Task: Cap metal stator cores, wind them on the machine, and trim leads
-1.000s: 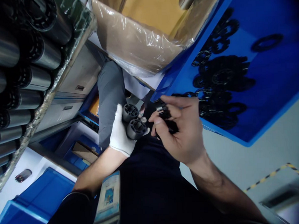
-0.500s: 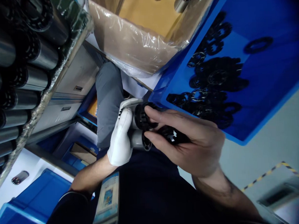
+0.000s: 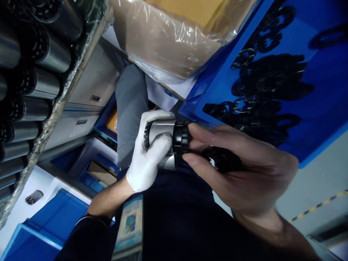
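My left hand (image 3: pixel 143 166), in a white glove, is closed round a metal cylinder (image 3: pixel 162 126) with a black toothed ring at its left end. Below the thumb, a second metal cylinder (image 3: pixel 168 162) shows in part, next to the same hand. My bare right hand (image 3: pixel 255 169) pinches a black slotted ring (image 3: pixel 181 138) between thumb and fingers, at the right end of the first cylinder. How far the ring sits on the cylinder I cannot tell. More black parts (image 3: pixel 225 158), probably rings, lie in the curl of the right palm, partly hidden.
A blue bin (image 3: pixel 303 156) with several black rings (image 3: pixel 269 81) stands at right. Beside it is a plastic-lined carton (image 3: pixel 165 43). Capped metal cylinders (image 3: pixel 22 132) fill a wrapped stack at left. A lone cylinder (image 3: pixel 34 197) lies near a blue crate (image 3: pixel 51 222).
The cylinder in my left hand now lies more side-on to view, its metal wall showing. The black ring has turned with it and lines up with its right end. The whole view has shifted slightly.
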`<state>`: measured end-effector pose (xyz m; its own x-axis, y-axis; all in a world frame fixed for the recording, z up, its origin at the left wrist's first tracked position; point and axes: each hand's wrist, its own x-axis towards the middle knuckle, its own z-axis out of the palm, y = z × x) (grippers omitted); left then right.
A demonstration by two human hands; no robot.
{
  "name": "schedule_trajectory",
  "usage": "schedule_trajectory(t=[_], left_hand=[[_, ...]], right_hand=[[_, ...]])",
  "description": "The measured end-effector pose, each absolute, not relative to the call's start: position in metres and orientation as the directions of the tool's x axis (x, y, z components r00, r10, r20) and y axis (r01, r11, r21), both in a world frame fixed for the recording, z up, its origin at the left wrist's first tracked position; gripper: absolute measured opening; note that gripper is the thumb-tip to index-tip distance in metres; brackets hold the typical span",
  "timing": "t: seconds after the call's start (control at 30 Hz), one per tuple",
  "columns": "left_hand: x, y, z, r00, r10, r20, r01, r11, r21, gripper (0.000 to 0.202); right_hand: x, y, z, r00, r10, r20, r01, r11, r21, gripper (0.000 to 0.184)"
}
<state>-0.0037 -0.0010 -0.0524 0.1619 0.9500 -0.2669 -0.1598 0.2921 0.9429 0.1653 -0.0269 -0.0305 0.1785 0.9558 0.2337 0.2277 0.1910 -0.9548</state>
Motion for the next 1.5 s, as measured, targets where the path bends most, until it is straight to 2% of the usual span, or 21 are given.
schedule_trajectory(t=[0.13, 0.27, 0.33, 0.4, 0.5, 0.63, 0.7, 0.73, 0.83, 0.87, 0.97, 1.03, 1.13, 1.2, 1.27, 1.37, 1.5], left_hand=[[0.001, 0.002, -0.047, 0.154, 0.951, -0.269, -0.185, 0.295, 0.937, 0.054], [0.004, 0.003, -0.052, 0.145, 0.942, -0.304, -0.272, 0.333, 0.903, 0.053], [0.004, 0.007, -0.054, 0.195, 0.900, -0.389, -0.352, 0.435, 0.829, 0.051], [0.002, 0.013, -0.054, 0.254, 0.849, -0.463, -0.406, 0.528, 0.746, 0.054], [-0.002, 0.022, -0.054, 0.256, 0.841, -0.477, -0.463, 0.540, 0.703, 0.057], [-0.003, 0.025, -0.054, 0.225, 0.862, -0.454, -0.477, 0.504, 0.720, 0.037], [-0.001, 0.024, -0.052, 0.173, 0.858, -0.483, -0.470, 0.503, 0.726, 0.043], [0.000, 0.025, -0.051, 0.159, 0.848, -0.506, -0.472, 0.515, 0.715, 0.047], [0.003, 0.027, -0.044, 0.243, 0.804, -0.542, -0.506, 0.582, 0.637, 0.046], [0.004, 0.028, -0.041, 0.287, 0.796, -0.533, -0.523, 0.597, 0.608, 0.045], [0.005, 0.029, -0.033, 0.328, 0.791, -0.516, -0.559, 0.603, 0.569, 0.041], [0.007, 0.028, -0.031, 0.314, 0.804, -0.505, -0.545, 0.588, 0.597, 0.037], [0.011, 0.026, -0.032, 0.176, 0.891, -0.419, -0.490, 0.449, 0.747, 0.040], [0.012, 0.024, -0.033, 0.051, 0.925, -0.377, -0.373, 0.367, 0.852, 0.042], [0.011, 0.023, -0.035, 0.002, 0.929, -0.371, -0.243, 0.360, 0.901, 0.051], [0.007, 0.023, -0.039, 0.008, 0.941, -0.338, -0.191, 0.333, 0.923, 0.067], [0.003, 0.023, -0.045, 0.019, 0.972, -0.235, -0.172, 0.235, 0.957, 0.063]], right_hand=[[0.162, -0.029, -0.031, 0.177, 0.950, 0.256, 0.180, 0.224, -0.958, 0.060], [0.170, -0.028, -0.031, 0.009, 0.979, 0.203, 0.187, 0.198, -0.962, 0.065], [0.177, -0.028, -0.033, -0.009, 0.981, 0.193, 0.154, 0.192, -0.969, 0.057], [0.184, -0.029, -0.037, 0.077, 0.980, 0.182, 0.070, 0.176, -0.982, 0.045], [0.191, -0.032, -0.047, 0.100, 0.992, 0.081, -0.046, 0.086, -0.995, 0.037], [0.191, -0.036, -0.057, -0.017, 1.000, -0.008, 0.199, -0.005, -0.980, 0.050], [0.189, -0.037, -0.059, -0.025, 1.000, 0.004, 0.312, 0.012, -0.950, 0.050], [0.188, -0.037, -0.059, -0.018, 0.998, 0.053, 0.341, 0.056, -0.938, 0.048], [0.189, -0.036, -0.056, 0.020, 0.973, 0.232, 0.374, 0.208, -0.904, 0.039], [0.190, -0.035, -0.054, 0.024, 0.970, 0.243, 0.357, 0.219, -0.908, 0.037], [0.196, -0.033, -0.049, -0.024, 0.989, 0.146, 0.298, 0.147, -0.943, 0.033], [0.198, -0.033, -0.047, -0.045, 0.992, 0.115, 0.323, 0.124, -0.938, 0.034], [0.195, -0.034, -0.045, -0.028, 0.989, 0.146, 0.346, 0.146, -0.927, 0.047], [0.189, -0.035, -0.045, 0.009, 0.984, 0.176, 0.288, 0.166, -0.943, 0.061], [0.181, -0.036, -0.045, 0.051, 0.979, 0.197, 0.199, 0.184, -0.963, 0.069], [0.172, -0.036, -0.045, 0.052, 0.984, 0.173, 0.121, 0.165, -0.979, 0.062], [0.170, -0.036, -0.046, 0.017, 0.987, 0.161, 0.106, 0.158, -0.982, 0.059]])
